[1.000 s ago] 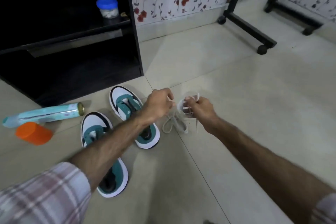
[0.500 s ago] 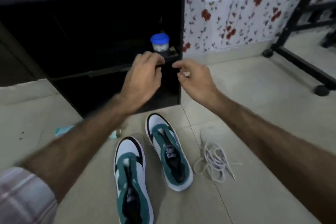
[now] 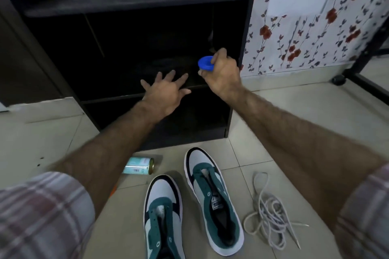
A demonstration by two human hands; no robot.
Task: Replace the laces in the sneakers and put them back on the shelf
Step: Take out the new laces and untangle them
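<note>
Covering floor: pale tiles; black shelf unit against floral wall. Sneakers, loose laces on tiles. Left hand splayed, holding nothing. Right hand now grips blue-lidded jar, lifted since half-second ago.

Two sneakers lie side by side on the floor before the shelf unit, toes toward it. A loose heap of laces lies just right of the right sneaker. A can lies on its side left of the sneakers, near the shelf unit's base. The papered wall stands right of the shelf unit.
</note>
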